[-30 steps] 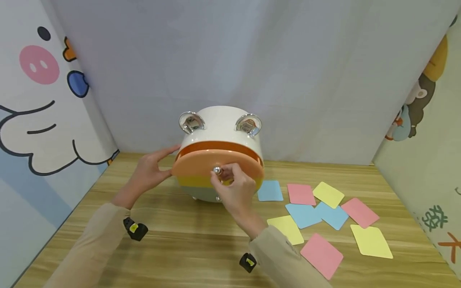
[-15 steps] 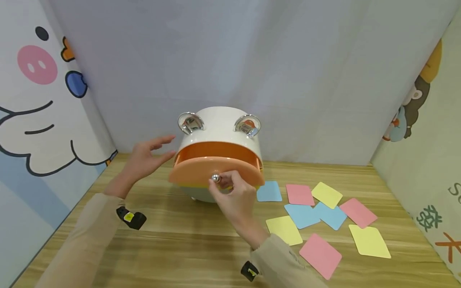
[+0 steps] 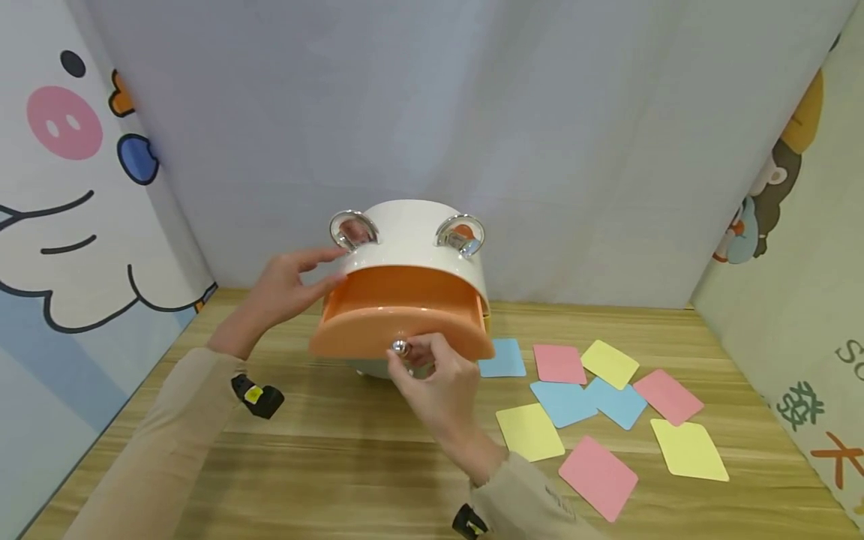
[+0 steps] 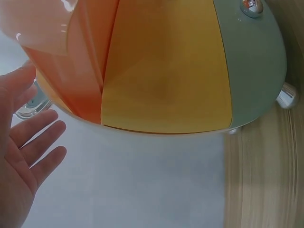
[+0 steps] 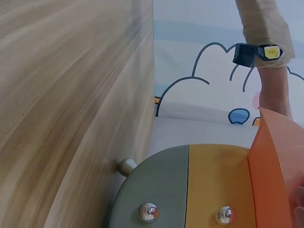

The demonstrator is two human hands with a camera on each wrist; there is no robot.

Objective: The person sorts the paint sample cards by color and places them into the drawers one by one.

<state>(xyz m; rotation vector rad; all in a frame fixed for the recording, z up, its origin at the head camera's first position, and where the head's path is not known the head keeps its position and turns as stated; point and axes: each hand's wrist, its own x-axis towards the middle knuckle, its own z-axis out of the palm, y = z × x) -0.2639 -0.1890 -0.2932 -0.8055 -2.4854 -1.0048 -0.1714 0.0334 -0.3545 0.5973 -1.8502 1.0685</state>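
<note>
A small white drawer box point(image 3: 417, 234) with two silver ear-shaped rings on top stands on the table. Its orange top drawer point(image 3: 358, 332) is pulled well out, and the inside that shows is bare orange. My right hand point(image 3: 442, 386) pinches the silver knob point(image 3: 400, 347) of that drawer between thumb and fingertips. At the box's left upper edge, my left hand point(image 3: 286, 289) has its fingers extended, fingertips right at the white rim. Below the orange drawer, the yellow drawer point(image 4: 166, 66) and the grey-green drawer point(image 4: 251, 61) are closed, each with a silver knob.
Several pink, yellow and blue paper squares, among them a pink square point(image 3: 598, 478), lie on the wooden table point(image 3: 324, 465) to the right of the box. A pale curtain point(image 3: 574, 150) hangs behind. Cartoon-printed panels point(image 3: 61, 247) flank both sides.
My right hand has drawn the orange drawer out toward me by its knob. My left hand came away from the box's left side, then returned higher, at the upper rim.
</note>
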